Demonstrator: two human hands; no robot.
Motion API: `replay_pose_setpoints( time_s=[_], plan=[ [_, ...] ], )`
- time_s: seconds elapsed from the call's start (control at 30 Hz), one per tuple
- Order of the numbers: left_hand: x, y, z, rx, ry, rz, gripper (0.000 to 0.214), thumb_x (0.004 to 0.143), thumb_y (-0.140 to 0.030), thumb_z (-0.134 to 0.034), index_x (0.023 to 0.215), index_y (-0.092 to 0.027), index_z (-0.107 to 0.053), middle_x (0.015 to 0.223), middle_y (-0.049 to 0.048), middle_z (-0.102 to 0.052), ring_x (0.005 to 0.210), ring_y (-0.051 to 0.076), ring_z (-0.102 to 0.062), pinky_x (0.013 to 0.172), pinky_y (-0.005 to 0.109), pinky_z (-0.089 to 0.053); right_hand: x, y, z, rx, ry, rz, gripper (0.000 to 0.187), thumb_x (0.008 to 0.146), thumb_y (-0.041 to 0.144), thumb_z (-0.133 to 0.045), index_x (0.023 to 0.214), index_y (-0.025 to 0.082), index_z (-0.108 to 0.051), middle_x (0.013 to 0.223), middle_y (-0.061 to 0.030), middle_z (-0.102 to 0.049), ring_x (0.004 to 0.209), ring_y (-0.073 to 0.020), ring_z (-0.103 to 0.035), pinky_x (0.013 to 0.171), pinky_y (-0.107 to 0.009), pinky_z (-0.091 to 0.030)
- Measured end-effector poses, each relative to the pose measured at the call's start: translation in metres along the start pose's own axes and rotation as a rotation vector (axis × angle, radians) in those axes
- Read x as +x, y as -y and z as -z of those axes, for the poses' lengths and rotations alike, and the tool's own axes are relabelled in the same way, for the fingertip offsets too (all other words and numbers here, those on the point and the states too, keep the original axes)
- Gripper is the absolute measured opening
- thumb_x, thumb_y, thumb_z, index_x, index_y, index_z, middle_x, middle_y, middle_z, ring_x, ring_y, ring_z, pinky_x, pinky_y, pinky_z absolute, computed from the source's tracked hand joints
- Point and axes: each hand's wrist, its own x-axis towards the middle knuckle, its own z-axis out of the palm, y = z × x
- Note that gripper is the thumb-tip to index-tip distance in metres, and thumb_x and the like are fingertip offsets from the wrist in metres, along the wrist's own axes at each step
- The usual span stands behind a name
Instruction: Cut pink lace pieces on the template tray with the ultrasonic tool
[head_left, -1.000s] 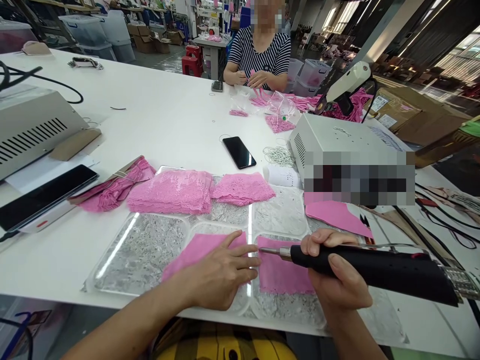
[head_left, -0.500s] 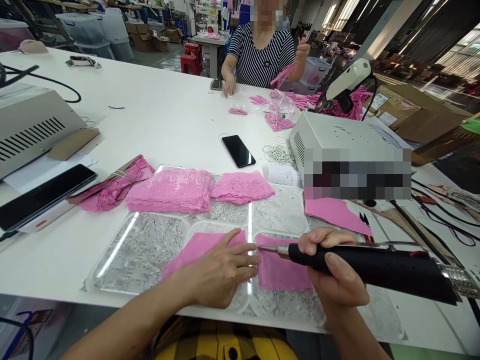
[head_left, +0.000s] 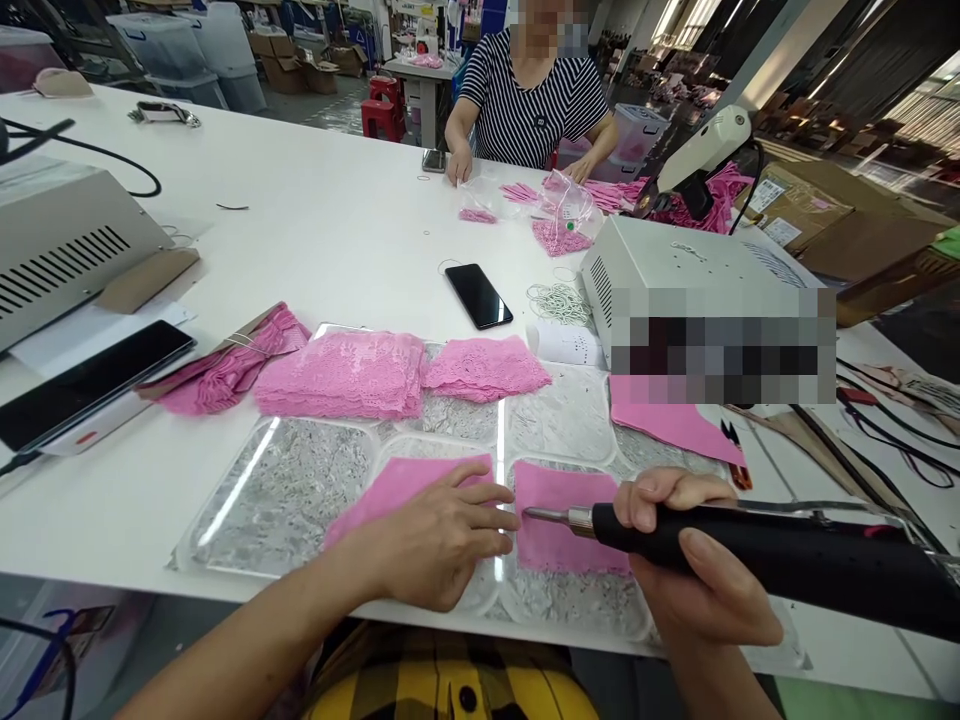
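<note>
Clear plastic bag (head_left: 574, 195) is lying against pink lace (head_left: 556, 240) on the worktop (head_left: 300, 230); cannot tell how much is inside. Right hand (head_left: 697, 560) is gripping a black handheld tool (head_left: 810, 560), its tip now sitting lower over the right pink fabric piece (head_left: 562, 485). Left hand (head_left: 442, 535) is lying flat, released, over the left pink fabric piece (head_left: 405, 485). Co-worker's hand (head_left: 582, 167), formerly raised, is now resting low. Cardboard box (head_left: 814, 222) is bearing white labels (head_left: 766, 194), print illegible.

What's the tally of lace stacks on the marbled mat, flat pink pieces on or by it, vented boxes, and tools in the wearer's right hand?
Lace stacks: 2
Flat pink pieces: 3
Vented boxes: 2
Held tool: 1
Total: 8
</note>
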Motion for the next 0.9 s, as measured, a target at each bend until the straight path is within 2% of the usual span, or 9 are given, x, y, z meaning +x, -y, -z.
replay_pose_setpoints(
  time_s=[0.2, 0.6, 0.73, 0.8, 0.9],
  plan=[
    [0.001, -0.001, 0.0, 0.014, 0.049, -0.001, 0.029, 0.081, -0.008, -0.048, 0.099, -0.019, -0.068, 0.116, 0.0023, -0.069, 0.12, 0.021, -0.054, 0.116, 0.041, -0.021, -0.002, -0.004, 0.0, -0.005, 0.012, -0.012, 0.013, 0.072, 0.026, -0.059, 0.083, 0.019, -0.062, 0.077, -0.0024, -0.055, 0.054, -0.0103, -0.05, 0.05, -0.03, -0.047],
    [0.002, -0.001, 0.001, 0.016, 0.061, 0.0, 0.031, 0.079, -0.008, -0.048, 0.099, -0.019, -0.068, 0.114, 0.0028, -0.07, 0.117, 0.021, -0.056, 0.115, 0.042, -0.024, -0.001, -0.004, -0.004, -0.019, 0.038, -0.016, 0.009, 0.073, 0.024, -0.06, 0.08, 0.02, -0.063, 0.075, -0.0018, -0.057, 0.055, -0.011, -0.052, 0.051, -0.03, -0.047],
    [0.002, 0.0, 0.0, 0.002, 0.026, -0.013, 0.036, 0.076, -0.006, -0.048, 0.104, -0.019, -0.068, 0.112, 0.0038, -0.07, 0.112, 0.02, -0.059, 0.112, 0.041, -0.032, 0.005, 0.006, 0.009, -0.001, -0.166, 0.028, 0.014, 0.064, 0.025, -0.06, 0.076, 0.019, -0.064, 0.076, -0.0015, -0.056, 0.052, -0.0097, -0.048, 0.05, -0.03, -0.045],
    [0.002, -0.002, 0.001, -0.01, -0.031, -0.003, 0.037, 0.078, -0.005, -0.046, 0.105, -0.018, -0.067, 0.11, 0.0053, -0.071, 0.108, 0.019, -0.061, 0.104, 0.037, -0.041, 0.008, 0.014, 0.029, -0.017, -0.327, 0.069, 0.016, 0.06, 0.025, -0.057, 0.073, 0.019, -0.063, 0.077, -0.0018, -0.056, 0.052, -0.0098, -0.047, 0.048, -0.029, -0.043],
    [0.007, -0.012, 0.002, 0.054, -0.077, 0.07, 0.032, 0.085, -0.005, -0.043, 0.104, -0.016, -0.067, 0.101, 0.0076, -0.07, 0.095, 0.018, -0.063, 0.086, 0.03, -0.05, 0.01, 0.027, 0.07, -0.066, -0.618, 0.117, 0.019, 0.055, 0.022, -0.051, 0.069, 0.018, -0.064, 0.08, -0.0032, -0.058, 0.058, -0.0123, -0.049, 0.047, -0.03, -0.043]
  ],
)
